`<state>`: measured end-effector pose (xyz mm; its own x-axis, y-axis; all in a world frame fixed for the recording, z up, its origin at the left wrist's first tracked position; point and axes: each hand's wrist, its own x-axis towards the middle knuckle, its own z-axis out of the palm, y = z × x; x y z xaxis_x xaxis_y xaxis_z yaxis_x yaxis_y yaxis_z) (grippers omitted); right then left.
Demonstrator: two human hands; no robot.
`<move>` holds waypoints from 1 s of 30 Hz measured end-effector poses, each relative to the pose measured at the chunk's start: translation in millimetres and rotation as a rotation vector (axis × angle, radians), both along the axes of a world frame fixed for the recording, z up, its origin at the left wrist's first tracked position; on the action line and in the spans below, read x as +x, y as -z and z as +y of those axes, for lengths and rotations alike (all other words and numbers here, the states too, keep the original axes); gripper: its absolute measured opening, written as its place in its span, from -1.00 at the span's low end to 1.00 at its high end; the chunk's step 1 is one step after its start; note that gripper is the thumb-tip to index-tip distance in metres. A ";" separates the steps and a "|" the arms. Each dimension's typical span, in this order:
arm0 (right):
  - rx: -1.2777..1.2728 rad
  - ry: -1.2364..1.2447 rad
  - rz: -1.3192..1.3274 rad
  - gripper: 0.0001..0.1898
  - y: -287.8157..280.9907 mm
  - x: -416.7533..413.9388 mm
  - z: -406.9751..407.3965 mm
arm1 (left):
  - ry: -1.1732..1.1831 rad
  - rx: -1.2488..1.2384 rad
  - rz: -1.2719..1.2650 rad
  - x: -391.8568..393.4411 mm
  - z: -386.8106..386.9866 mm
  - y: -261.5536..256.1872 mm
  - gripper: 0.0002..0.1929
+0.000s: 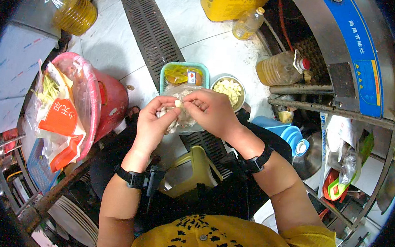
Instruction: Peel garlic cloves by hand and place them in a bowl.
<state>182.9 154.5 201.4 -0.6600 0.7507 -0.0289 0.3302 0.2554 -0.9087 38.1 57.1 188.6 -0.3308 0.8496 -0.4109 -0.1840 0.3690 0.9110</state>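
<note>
A pale garlic clove is pinched between the fingertips of my left hand and my right hand, which meet in front of me. Below them lies a clear plastic bag with whitish garlic in it, partly hidden by my hands. Beyond the bag stands a teal plastic basket holding a yellow bag and a package with a label. To the right of the basket, a round metal bowl holds many peeled garlic cloves.
At left stands a pink bin lined with plastic and filled with waste. Oil bottles and a yellow container stand on the tiled floor. A drain grate crosses it. Metal racks flank me; a blue jug is at right.
</note>
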 end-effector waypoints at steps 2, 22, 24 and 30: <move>-0.006 -0.017 0.008 -0.87 0.6 -0.4 -0.5 | -0.002 -0.022 -0.006 -1.0 -0.2 -0.4 -0.82; -0.262 0.009 0.041 -0.84 -6.8 -0.7 3.3 | -0.029 -0.029 -0.252 -2.4 1.3 -6.1 -0.78; -0.217 -0.019 0.038 -0.84 -3.0 -0.5 3.3 | -0.027 -0.010 -0.249 -1.7 0.9 -4.6 -0.78; -0.215 0.026 0.094 -0.83 4.4 0.3 1.9 | -0.025 -0.022 -0.266 -1.3 2.1 -6.9 -0.78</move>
